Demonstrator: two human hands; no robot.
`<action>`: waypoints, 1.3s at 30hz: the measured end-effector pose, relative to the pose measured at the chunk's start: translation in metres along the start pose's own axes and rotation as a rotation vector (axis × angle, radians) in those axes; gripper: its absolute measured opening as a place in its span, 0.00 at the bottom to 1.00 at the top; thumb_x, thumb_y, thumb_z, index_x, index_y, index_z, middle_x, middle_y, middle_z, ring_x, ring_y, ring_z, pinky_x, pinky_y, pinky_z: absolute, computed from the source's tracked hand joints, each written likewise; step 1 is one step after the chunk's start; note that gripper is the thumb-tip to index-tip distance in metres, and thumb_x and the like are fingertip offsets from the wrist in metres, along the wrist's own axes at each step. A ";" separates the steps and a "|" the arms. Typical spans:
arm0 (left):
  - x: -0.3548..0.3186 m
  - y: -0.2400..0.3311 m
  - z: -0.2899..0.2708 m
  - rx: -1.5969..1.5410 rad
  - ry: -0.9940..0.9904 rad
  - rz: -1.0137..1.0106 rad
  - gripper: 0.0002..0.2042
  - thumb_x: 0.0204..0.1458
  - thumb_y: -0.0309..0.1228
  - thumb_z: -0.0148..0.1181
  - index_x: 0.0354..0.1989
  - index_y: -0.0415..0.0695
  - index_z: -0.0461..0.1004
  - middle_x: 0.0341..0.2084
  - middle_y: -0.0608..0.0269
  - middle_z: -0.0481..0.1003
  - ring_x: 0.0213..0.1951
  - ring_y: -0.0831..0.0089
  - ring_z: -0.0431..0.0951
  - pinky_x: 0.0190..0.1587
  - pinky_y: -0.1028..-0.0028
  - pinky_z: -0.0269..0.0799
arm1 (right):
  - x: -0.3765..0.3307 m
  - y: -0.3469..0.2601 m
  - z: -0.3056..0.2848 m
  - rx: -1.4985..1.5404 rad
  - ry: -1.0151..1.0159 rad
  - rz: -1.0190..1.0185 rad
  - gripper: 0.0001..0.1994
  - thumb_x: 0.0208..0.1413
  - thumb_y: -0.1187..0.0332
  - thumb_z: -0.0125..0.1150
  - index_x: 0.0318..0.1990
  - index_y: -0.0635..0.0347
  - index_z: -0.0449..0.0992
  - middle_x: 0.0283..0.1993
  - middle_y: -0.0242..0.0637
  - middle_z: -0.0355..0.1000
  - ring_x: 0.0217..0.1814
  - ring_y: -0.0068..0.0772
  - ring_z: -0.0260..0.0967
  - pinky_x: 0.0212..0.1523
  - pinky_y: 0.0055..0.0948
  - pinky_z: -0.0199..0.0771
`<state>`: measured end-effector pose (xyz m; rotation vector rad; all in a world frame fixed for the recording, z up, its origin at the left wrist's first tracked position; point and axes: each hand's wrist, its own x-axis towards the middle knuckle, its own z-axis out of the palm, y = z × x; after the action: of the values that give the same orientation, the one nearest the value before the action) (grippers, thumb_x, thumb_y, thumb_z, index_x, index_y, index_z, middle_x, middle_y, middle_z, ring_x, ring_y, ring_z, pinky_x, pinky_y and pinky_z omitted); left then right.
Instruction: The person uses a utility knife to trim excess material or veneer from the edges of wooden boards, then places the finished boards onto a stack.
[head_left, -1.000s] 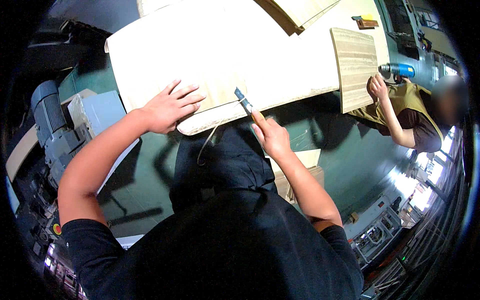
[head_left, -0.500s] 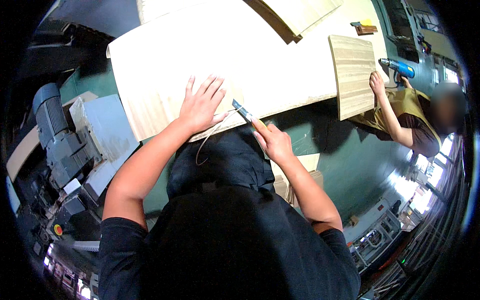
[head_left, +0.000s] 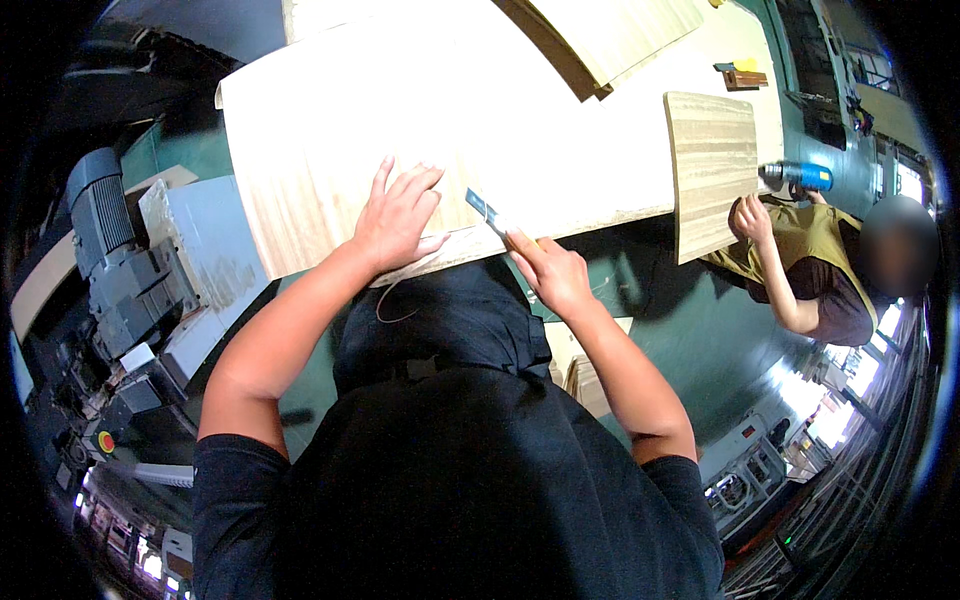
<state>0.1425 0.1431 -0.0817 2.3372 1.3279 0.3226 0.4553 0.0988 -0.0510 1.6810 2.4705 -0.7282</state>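
Observation:
A pale wood-grain panel (head_left: 290,200) lies in front of me, its near edge by my waist. My left hand (head_left: 393,222) rests on it with the fingers spread, close to that edge. My right hand (head_left: 555,277) grips a chisel (head_left: 487,213) by its yellowish handle; the flat grey blade points up and left over the panel, to the right of my left hand. Below the near edge, against my dark clothing, a thin curled strip (head_left: 384,314) hangs. Whether the blade touches the panel I cannot tell.
At the right a co-worker (head_left: 800,265) holds an upright striped wood board (head_left: 715,170) and a blue heat gun (head_left: 805,177). Another board (head_left: 625,40) lies at the back. A brown block (head_left: 745,79) sits far right. A grey motor machine (head_left: 120,260) stands left.
My right hand and chisel have shifted slightly, and the hanging strip lies differently. The co-worker's heat gun has come closer to the striped board's edge. The whole view has tilted a little.

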 end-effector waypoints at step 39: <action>0.023 0.032 0.005 0.102 -0.099 -0.105 0.34 0.56 0.59 0.65 0.74 0.75 0.69 0.82 0.47 0.46 0.83 0.44 0.42 0.71 0.18 0.32 | 0.164 0.005 -0.064 -0.048 -0.001 -0.095 0.27 0.69 0.53 0.63 0.75 0.25 0.70 0.35 0.44 0.80 0.38 0.51 0.81 0.41 0.48 0.82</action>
<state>0.1806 0.1477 -0.0717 2.3219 1.4427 0.1084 0.4068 0.2684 -0.0475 1.5567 2.5602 -0.6730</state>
